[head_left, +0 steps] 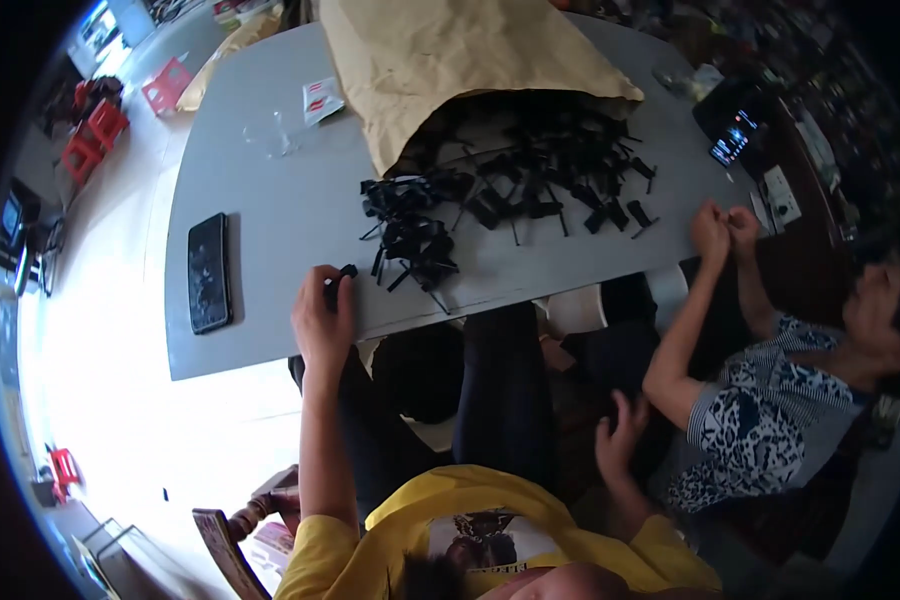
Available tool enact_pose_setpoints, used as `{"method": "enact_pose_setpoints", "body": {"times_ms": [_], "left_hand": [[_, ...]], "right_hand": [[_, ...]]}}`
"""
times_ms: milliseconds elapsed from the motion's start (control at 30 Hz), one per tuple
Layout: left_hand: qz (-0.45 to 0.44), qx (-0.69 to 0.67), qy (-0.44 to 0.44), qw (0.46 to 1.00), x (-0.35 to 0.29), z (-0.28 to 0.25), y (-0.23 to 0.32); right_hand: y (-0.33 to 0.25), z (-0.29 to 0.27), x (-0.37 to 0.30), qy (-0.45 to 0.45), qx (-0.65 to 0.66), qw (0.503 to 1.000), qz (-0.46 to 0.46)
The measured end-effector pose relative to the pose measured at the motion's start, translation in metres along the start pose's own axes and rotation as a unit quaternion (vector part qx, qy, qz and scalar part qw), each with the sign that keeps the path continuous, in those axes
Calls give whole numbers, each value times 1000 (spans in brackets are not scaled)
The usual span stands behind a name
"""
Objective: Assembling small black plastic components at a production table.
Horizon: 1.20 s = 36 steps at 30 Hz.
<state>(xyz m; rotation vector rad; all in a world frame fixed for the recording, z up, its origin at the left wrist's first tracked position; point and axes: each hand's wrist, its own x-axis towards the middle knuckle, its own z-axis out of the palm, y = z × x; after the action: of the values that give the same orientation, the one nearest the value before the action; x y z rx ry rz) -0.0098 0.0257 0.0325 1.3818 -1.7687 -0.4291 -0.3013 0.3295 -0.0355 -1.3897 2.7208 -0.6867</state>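
Observation:
My left hand (320,312) rests at the near edge of the grey table (270,200), closed around a small black plastic part (341,282). Most of that part is hidden by my fingers. Away from the table, my right hand (622,437) hovers beside my lap with its fingers apart and nothing in it. A heap of black plastic parts with thin stems (410,235) lies just right of my left hand. More such parts spread to the right and back into the mouth of a large brown paper sack (470,60).
A dark smartphone (208,273) lies on the table's left side. Behind it are a small white packet (322,101) and a clear plastic piece (270,136). At right sits a co-worker (760,410), hands together at the table edge, near a lit phone (735,138). A wooden chair (235,545) stands lower left.

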Motion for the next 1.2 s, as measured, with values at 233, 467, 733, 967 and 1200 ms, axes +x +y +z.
{"method": "enact_pose_setpoints", "body": {"times_ms": [233,467,733,967,1200], "left_hand": [[32,-35,29,998,1,-4,0],[57,-20,-8,998,3,-2,-1],[31,-18,-7,999,4,-4,-3],[37,-39,24,998,-1,1,-8],[11,-192,8,981,-3,-9,-21]], "right_hand": [[-174,16,78,-9,199,926,-320],[-256,46,143,58,73,922,-376],[-228,52,184,56,113,929,-348],[-247,27,209,-19,365,916,-168],[-253,20,225,-144,706,692,41]]}}
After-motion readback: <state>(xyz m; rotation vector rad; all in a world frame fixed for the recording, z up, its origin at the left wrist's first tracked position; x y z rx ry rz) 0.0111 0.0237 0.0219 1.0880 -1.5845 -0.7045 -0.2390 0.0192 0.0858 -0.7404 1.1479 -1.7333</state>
